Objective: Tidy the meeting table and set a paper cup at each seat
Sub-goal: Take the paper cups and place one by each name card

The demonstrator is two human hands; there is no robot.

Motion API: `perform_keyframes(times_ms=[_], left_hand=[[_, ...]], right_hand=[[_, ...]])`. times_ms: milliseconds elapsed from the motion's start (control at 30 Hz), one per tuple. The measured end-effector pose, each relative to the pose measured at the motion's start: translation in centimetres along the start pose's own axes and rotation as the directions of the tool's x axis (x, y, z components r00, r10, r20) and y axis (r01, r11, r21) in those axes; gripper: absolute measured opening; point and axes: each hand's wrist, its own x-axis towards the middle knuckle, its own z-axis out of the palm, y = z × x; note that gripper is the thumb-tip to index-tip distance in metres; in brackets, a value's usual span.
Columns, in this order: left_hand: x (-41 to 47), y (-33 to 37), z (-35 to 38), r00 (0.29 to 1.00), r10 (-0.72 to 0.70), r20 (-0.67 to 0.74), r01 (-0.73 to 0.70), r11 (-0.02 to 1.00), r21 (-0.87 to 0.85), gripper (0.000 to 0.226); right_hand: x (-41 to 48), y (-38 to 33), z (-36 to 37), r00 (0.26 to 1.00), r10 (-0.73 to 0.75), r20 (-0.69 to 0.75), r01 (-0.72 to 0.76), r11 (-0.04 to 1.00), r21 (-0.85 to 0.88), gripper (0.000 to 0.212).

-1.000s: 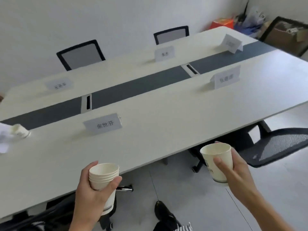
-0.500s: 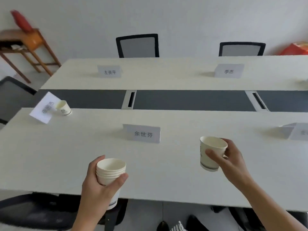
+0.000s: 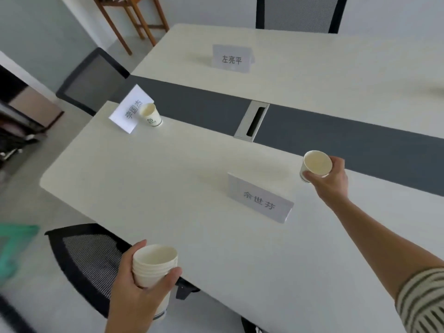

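the left hand (image 3: 137,287) grips a stack of paper cups (image 3: 153,267) at the near edge of the white counter (image 3: 168,183); its fingers (image 3: 168,281) curl around the stack, thumb on the near side, mouths facing up; how many cups are nested i cannot tell; the right hand (image 3: 330,179) reaches out over the counter with 1 single paper cup (image 3: 316,165), fingers wrapped around its side, the cup tilted so its open mouth faces the camera; whether its base touches the counter i cannot tell; this cup sits just to the right of and beyond a name card (image 3: 260,199) that stands on the near half of the counter; a striped sleeve (image 3: 422,301) shows at the right edge; at the far left corner a placed cup (image 3: 151,115) stands upright just beside a tilted name card (image 3: 131,109); a third name card (image 3: 231,59) stands on the far half; a dark grey strip (image 3: 336,138) with a cable slot (image 3: 253,121) runs between the 2 halves; a black mesh chair (image 3: 86,260) sits at the near left, another chair (image 3: 92,80) at the left end, and a third chair (image 3: 298,13) at the far side; wooden legs (image 3: 129,18) stand at the far left.
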Motion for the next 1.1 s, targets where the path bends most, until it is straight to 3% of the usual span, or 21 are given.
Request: perform_keyframes(times_ms=[200,367,533,700,833,933,1100], left_hand=[[0.4,0.3,2.0,0.997,-0.045,-0.067,0.048,0.997,0.054,0.078],[0.5,0.4,3.1,0.996,-0.085,-0.017,0.086,0.993,0.084,0.089],[0.8,1.3,2.2,0.999,-0.01,0.052,0.008,0.999,0.036,0.07],[1.0,1.4,0.2,0.971,0.11,0.213,-0.101,0.994,-0.052,0.072],[1.0,0.8,-1.7,0.909,0.228,0.348,-0.199,0.973,-0.118,0.067],[0.8,0.2,-3.0,0.825,0.304,0.477,-0.277,0.952,-0.129,0.072],[-1.4,0.1,-3.4,0.621,0.408,0.669,-0.41,0.897,-0.167,0.074]], right_hand=[[1.7,3.8,2.5,1.0,0.009,0.025,-0.006,0.994,-0.11,0.065],[2.0,4.6,2.6,0.998,0.018,0.065,-0.008,0.99,-0.141,0.069],[0.1,4.1,0.7,0.997,0.032,0.065,-0.018,0.981,-0.195,0.092],[-6.9,2.1,-1.8,0.998,-0.055,-0.017,0.05,0.98,-0.195,0.071],[-15.4,-0.1,-3.2,0.999,-0.043,0.029,0.047,0.988,-0.147,0.034],[-23.2,-1.9,-3.3,0.998,-0.047,0.036,0.05,0.996,-0.074,0.014],[-35.3,-4.4,-3.3,0.995,-0.041,0.092,0.039,0.999,0.02,0.008]])
